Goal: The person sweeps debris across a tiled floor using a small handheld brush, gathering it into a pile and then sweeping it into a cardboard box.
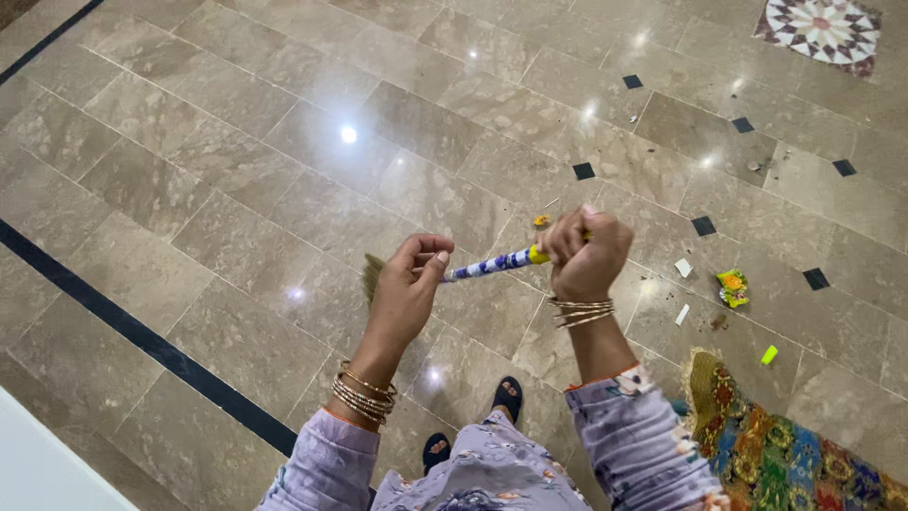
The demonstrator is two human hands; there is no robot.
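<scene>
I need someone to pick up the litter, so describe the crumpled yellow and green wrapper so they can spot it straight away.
Start at the colourful patterned rug on the marble floor, at the person's right. Just beyond its fringed end lies the crumpled wrapper, beside a small black inset tile. It is bright yellow and green, unlike the plain white paper scraps near it.

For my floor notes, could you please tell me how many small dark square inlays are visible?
6 dark inlays: three in an upper diagonal row, three in a lower one; the rug may hide more.
</scene>
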